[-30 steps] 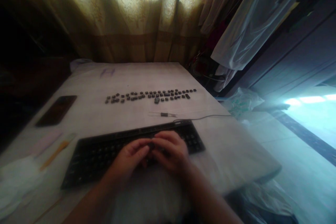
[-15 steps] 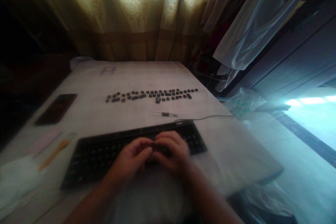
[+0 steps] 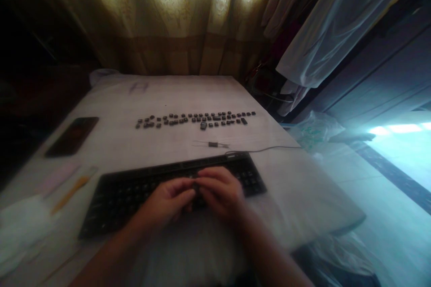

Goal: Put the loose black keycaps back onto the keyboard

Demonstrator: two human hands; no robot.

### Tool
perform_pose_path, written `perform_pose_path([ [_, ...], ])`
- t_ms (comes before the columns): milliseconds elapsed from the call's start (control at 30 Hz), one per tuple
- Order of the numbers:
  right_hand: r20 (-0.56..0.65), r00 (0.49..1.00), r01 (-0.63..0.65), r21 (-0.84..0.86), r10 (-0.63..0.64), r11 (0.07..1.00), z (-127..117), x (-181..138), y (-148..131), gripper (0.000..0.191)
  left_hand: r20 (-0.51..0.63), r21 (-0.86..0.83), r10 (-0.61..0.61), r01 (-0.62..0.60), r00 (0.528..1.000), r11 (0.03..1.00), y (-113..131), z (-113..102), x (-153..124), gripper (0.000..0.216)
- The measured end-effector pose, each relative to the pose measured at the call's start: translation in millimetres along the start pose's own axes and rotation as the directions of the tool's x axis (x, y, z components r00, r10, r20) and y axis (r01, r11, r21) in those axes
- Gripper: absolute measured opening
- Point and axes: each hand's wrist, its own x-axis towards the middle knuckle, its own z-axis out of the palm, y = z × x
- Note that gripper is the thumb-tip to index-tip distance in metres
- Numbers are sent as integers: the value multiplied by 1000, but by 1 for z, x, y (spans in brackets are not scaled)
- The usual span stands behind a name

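Note:
A black keyboard [image 3: 134, 190] lies across the near part of a white-covered table [image 3: 296, 188]. Both of my hands rest on its middle-right keys, fingertips meeting. My left hand [image 3: 168, 202] has its fingers curled and pinched toward the right hand. My right hand [image 3: 220, 190] is curled over the keys, fingers pressed together. What the fingertips pinch is too small and dark to name. Beyond the keyboard lies a row of several loose black keycaps [image 3: 195, 119].
A dark phone [image 3: 72, 136] lies at the left. A yellow-handled tool [image 3: 70, 193] and white cloth [image 3: 20, 228] sit at the near left. A small wire tool [image 3: 212, 144] and the keyboard cable [image 3: 269, 148] lie behind the keyboard. Curtains hang at the back; floor drops off right.
My hands stay together on the same spot of the keyboard, shifting only slightly. The camera has tilted a little.

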Motion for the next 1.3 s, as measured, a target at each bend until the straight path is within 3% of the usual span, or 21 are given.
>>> perform_pose_path([
  [100,55,998,7,31,-8,999,-3,-1,1,23,51,66,-29,26,998,998,3,-4,-2,48],
  [233,280,959,20,94,-46,995,-10,2,1,32,167,168,-86,57,982,984,13,-15,-5,37],
  [333,385,922,6,114,-49,993,-17,10,-2,29,224,197,-95,50,970,979,20,-20,-5,28],
  [467,444,896,-26,124,-32,992,-24,21,-6,26,235,185,-110,67,966,981,20,-21,-3,27],
  [567,422,907,-65,127,5,990,-22,23,-5,25,222,154,-93,59,971,986,15,-23,-2,33],
  [667,350,929,-155,71,121,985,-18,20,3,24,136,141,-71,52,988,989,10,-35,-5,44],
  [800,322,894,-303,-79,312,950,-13,19,19,22,-144,267,41,-1,989,964,3,-64,-13,42],
  [933,411,833,-308,-212,370,927,-10,25,27,22,-388,493,334,-113,859,863,-9,-88,-18,31],
  [1033,473,788,-261,-324,394,909,-7,33,25,23,-442,564,427,-126,789,816,-20,-96,-18,30],
  [1300,652,588,-128,-511,480,850,-8,59,8,27,-419,610,475,-147,774,778,-27,-101,-16,39],
])
